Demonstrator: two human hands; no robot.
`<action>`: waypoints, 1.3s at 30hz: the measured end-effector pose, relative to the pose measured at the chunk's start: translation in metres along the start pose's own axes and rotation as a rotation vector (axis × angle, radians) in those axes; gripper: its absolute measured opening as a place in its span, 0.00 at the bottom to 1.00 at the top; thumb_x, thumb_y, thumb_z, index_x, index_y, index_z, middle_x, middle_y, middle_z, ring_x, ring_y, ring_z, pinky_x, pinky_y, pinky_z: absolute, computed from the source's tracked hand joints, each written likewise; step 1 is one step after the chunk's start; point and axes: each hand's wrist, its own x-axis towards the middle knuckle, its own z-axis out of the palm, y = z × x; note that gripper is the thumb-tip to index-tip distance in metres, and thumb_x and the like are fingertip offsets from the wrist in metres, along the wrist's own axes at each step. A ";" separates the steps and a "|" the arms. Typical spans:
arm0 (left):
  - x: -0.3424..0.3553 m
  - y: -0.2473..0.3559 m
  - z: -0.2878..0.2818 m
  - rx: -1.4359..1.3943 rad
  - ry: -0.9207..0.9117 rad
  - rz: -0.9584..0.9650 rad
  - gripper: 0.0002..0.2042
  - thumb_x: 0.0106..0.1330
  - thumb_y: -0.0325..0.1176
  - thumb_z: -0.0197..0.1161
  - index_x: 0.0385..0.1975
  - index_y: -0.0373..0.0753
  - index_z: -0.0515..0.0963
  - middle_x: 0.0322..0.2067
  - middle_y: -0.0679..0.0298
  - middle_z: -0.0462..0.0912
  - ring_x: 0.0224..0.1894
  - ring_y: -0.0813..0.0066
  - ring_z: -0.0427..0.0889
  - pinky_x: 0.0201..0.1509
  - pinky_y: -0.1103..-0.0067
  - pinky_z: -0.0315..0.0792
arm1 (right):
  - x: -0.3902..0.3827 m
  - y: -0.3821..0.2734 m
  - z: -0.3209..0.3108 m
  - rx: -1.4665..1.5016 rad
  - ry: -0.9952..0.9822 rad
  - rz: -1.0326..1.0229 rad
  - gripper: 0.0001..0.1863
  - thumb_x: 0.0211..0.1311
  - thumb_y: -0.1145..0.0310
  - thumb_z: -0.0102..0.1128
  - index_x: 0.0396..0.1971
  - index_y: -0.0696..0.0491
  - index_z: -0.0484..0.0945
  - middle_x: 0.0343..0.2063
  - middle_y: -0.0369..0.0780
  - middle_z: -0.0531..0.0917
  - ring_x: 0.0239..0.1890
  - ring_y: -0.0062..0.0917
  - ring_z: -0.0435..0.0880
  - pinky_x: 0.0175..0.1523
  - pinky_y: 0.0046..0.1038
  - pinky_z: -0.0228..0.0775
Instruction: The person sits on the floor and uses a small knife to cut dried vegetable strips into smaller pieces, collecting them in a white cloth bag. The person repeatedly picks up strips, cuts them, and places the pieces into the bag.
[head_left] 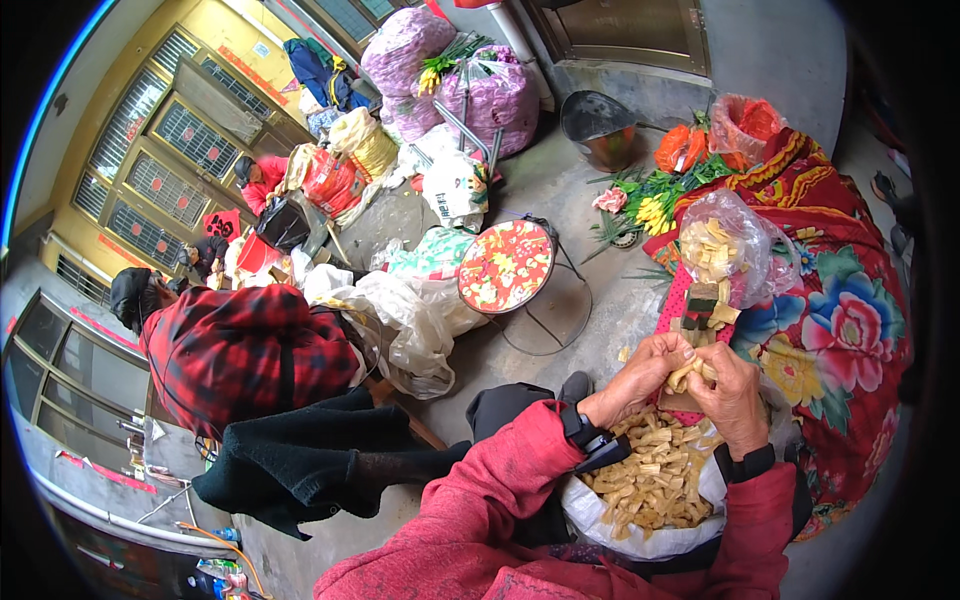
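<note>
Currently both hands are on one piece: left hand [640, 378] and right hand [730, 395] meet fingertip to fingertip around a pale-yellow strip bundle [690, 375]. Fingers look curled in and pinched down on it, neither hand spread. Exact finger placement underneath is hidden.

Bundle sits up in the air, above the near end of the pink dotted bench [676, 302] and just beyond the white sack [640, 545]. Sack is open, well filled with similar folded yellow pieces [655, 475]. More strips sit in a clear plastic bag [712, 248] farther off; a dark block [702, 300] and loose pale strips [723, 316] lie on the bench between bag and hands.

Step in hand, my read: shaping one bundle by fingers, likely folding or wrapping. Can't tell if it's tied or how tight the wrap is.

Next move calls for one hand to keep the pinch while the other works the loose end; let both go early and it'd probably spring open. No tool visible in either hand.
</note>
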 end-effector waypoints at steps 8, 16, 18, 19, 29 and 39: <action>-0.006 0.013 0.002 0.430 -0.058 0.198 0.14 0.51 0.15 0.55 0.37 0.39 0.67 0.30 0.73 0.68 0.32 0.86 0.67 0.36 0.85 0.65 | -0.006 0.014 -0.008 0.527 -0.203 0.418 0.05 0.55 0.74 0.62 0.27 0.58 0.77 0.23 0.32 0.80 0.25 0.12 0.74 0.32 0.18 0.66; -0.012 0.017 0.009 0.904 0.180 0.511 0.07 0.59 0.22 0.63 0.29 0.34 0.70 0.21 0.69 0.70 0.23 0.83 0.68 0.25 0.80 0.65 | -0.003 0.014 -0.004 0.767 -0.162 0.548 0.09 0.63 0.71 0.58 0.36 0.61 0.80 0.29 0.31 0.81 0.31 0.10 0.74 0.37 0.16 0.67; -0.012 0.020 0.004 0.872 0.169 0.451 0.06 0.61 0.26 0.64 0.30 0.33 0.73 0.18 0.68 0.70 0.23 0.85 0.69 0.24 0.81 0.66 | -0.002 0.011 0.000 0.435 -0.122 0.451 0.10 0.63 0.71 0.57 0.37 0.63 0.79 0.28 0.34 0.82 0.32 0.13 0.75 0.38 0.20 0.69; -0.013 0.020 0.001 0.870 0.157 0.355 0.07 0.61 0.28 0.64 0.30 0.33 0.74 0.17 0.68 0.70 0.23 0.86 0.69 0.24 0.81 0.66 | -0.002 0.010 0.003 0.458 -0.078 0.400 0.10 0.63 0.71 0.56 0.37 0.63 0.79 0.28 0.36 0.82 0.32 0.15 0.76 0.38 0.22 0.70; -0.034 0.031 0.019 0.388 0.107 0.083 0.16 0.69 0.41 0.56 0.22 0.38 0.76 0.15 0.74 0.71 0.15 0.90 0.62 0.18 0.87 0.53 | 0.004 0.036 0.002 0.670 0.083 0.561 0.14 0.68 0.63 0.57 0.27 0.58 0.75 0.20 0.26 0.69 0.26 0.09 0.64 0.29 0.18 0.60; -0.014 0.010 0.010 0.936 0.018 0.398 0.15 0.62 0.30 0.64 0.46 0.36 0.71 0.27 0.60 0.78 0.30 0.72 0.78 0.35 0.79 0.73 | -0.006 0.041 0.025 0.283 0.128 0.309 0.17 0.65 0.60 0.57 0.27 0.59 0.70 0.16 0.45 0.72 0.19 0.30 0.71 0.28 0.32 0.66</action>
